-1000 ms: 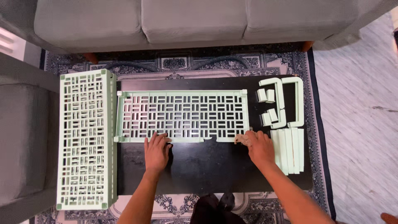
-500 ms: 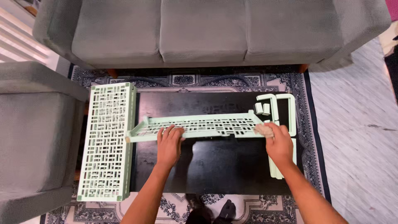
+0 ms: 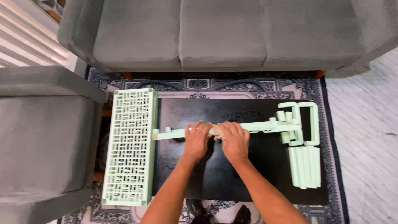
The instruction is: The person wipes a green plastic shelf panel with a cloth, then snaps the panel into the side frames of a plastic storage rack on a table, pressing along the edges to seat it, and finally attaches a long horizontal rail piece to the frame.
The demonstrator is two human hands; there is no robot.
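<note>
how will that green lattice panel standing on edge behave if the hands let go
The lattice panel would probably tip flat: it stands on a thin edge, steadied only by the left hand and right hand. It looks stiff, staying straight along its span, and likely light for its size, being mostly openwork.

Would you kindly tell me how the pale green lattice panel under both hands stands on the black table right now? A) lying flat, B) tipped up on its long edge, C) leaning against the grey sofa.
B: the pale green lattice panel shows only its thin edge, with the left hand and right hand on its middle.
</note>
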